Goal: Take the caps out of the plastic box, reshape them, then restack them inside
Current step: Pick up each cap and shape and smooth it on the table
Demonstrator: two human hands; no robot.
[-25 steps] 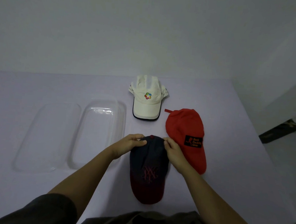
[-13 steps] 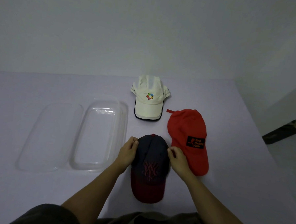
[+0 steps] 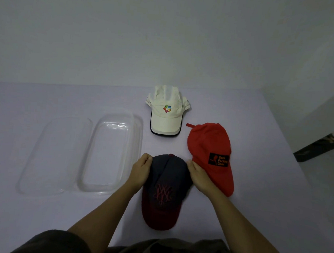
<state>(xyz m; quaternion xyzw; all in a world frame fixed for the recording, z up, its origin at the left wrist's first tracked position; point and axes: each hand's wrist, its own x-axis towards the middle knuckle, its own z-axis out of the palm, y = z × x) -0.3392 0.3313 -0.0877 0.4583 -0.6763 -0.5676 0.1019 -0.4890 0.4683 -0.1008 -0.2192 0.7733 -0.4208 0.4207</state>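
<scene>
Your left hand [image 3: 140, 171] and right hand [image 3: 199, 176] flank the dark cap [image 3: 164, 190], and you're tight on the right: the red cap [image 3: 209, 148] lies just beside it, your knuckles over its edge. To the left, the clear box [image 3: 110, 152] sits open-topped just beside your wrist, its lid [image 3: 54, 155] lying flat beyond it. The white cap [image 3: 165, 114] blocks straight ahead, yet bare table [image 3: 47, 98] runs wide behind the box.

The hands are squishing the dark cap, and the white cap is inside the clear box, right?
Not quite. The head view shows the white cap lying on the table, beside the clear box, which has nothing in it. Both the left hand and right hand do grip the dark cap.
</scene>
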